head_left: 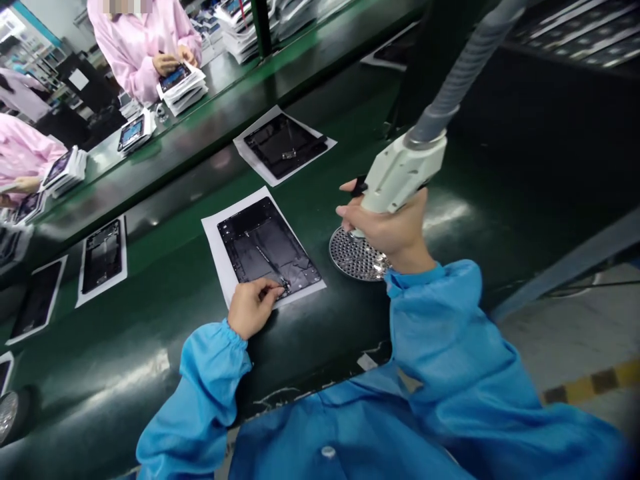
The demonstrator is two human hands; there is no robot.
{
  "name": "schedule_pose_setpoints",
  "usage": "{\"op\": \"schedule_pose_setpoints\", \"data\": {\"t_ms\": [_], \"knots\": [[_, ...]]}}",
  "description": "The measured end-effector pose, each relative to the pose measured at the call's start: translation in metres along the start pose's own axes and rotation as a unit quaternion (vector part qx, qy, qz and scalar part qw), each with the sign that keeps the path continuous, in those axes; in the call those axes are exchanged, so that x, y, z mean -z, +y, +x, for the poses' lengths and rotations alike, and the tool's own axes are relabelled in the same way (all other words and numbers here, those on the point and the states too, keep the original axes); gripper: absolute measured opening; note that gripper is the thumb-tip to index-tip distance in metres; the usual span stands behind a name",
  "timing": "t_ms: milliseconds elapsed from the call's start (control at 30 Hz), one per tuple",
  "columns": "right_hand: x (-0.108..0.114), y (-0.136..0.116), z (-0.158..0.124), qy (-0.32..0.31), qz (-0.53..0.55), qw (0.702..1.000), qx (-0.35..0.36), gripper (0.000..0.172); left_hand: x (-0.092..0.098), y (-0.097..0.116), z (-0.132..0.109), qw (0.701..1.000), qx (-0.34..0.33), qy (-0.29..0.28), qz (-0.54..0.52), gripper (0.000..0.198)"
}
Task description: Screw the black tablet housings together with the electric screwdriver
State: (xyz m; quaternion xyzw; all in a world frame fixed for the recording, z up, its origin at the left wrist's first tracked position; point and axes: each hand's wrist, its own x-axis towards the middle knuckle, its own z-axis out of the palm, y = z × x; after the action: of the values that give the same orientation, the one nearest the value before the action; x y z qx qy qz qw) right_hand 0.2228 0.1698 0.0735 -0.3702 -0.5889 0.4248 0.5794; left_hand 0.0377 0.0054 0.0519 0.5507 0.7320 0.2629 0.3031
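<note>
My left hand (253,307) is at the near edge of an opened tablet housing (265,243), its thumb and fingers pinched together. Whatever sits between the fingertips is too small to make out. A thin ribbon cable runs across the dark inside of the housing, which lies on a white sheet (217,247). To the right, my right hand (393,230) is wrapped around a pale handheld tool (400,173) with a ribbed grey hose (470,67) rising from its top. Below this hand is a round metal dish (353,257) with a perforated face, partly hidden by the hand.
Another tablet housing (285,147) on paper lies farther back on the green conveyor belt (170,347). More housings (103,257) lie to the left. Across the line, a person in pink (145,47) handles a tablet on a stack (185,93). A dark post stands behind the hose.
</note>
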Motion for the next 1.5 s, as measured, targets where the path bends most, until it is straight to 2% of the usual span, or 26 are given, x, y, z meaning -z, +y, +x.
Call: {"op": "schedule_pose_setpoints", "data": {"t_ms": [133,267,400,500,567,667,833,933,1033,1167,1300,1400,1500], "knots": [[0.0,-0.001,0.0,0.0,-0.016,1.0,0.023,0.017,0.0,0.004,0.001,0.996,-0.03,0.01,0.081,0.011],[-0.001,-0.003,-0.001,-0.001,-0.015,0.999,0.038,0.018,0.002,0.006,0.01,0.994,-0.044,0.013,0.103,0.006],[-0.001,-0.002,-0.003,-0.009,0.004,1.0,0.019,0.017,0.006,0.009,0.02,0.991,-0.05,-0.041,0.116,0.001],[0.0,-0.001,-0.003,-0.011,0.008,1.0,0.015,0.02,0.011,0.011,0.024,0.984,-0.057,-0.092,0.142,0.004],[0.0,-0.001,-0.003,-0.007,0.016,1.0,0.015,0.02,0.012,0.012,0.024,0.98,-0.057,-0.103,0.159,0.005],[0.0,-0.002,-0.003,-0.003,0.023,1.0,0.014,0.02,0.007,0.013,0.022,0.978,-0.059,-0.088,0.179,0.006],[-0.003,-0.007,-0.003,-0.006,0.036,0.999,-0.007,0.021,-0.008,0.007,0.01,0.98,-0.068,-0.025,0.186,0.011],[-0.005,-0.011,-0.007,-0.008,0.037,0.999,-0.004,0.021,-0.009,0.0,-0.003,0.971,-0.13,-0.015,0.198,0.021],[-0.01,-0.018,-0.014,-0.019,0.057,0.998,0.004,0.021,-0.005,-0.006,-0.013,0.949,-0.188,-0.02,0.251,0.026],[-0.029,-0.03,-0.029,-0.075,0.105,0.991,-0.022,0.02,-0.004,-0.013,-0.011,0.929,-0.223,0.018,0.294,0.024],[-0.056,-0.033,-0.046,-0.141,0.096,0.983,-0.059,0.018,-0.01,-0.02,0.0,0.931,-0.226,0.07,0.278,0.024],[-0.071,-0.026,-0.054,-0.163,0.083,0.981,-0.062,0.019,-0.013,-0.023,0.002,0.936,-0.217,0.078,0.267,0.026],[-0.077,-0.018,-0.059,-0.173,0.071,0.98,-0.06,0.023,-0.014,-0.022,0.001,0.94,-0.21,0.068,0.26,0.027]]}}
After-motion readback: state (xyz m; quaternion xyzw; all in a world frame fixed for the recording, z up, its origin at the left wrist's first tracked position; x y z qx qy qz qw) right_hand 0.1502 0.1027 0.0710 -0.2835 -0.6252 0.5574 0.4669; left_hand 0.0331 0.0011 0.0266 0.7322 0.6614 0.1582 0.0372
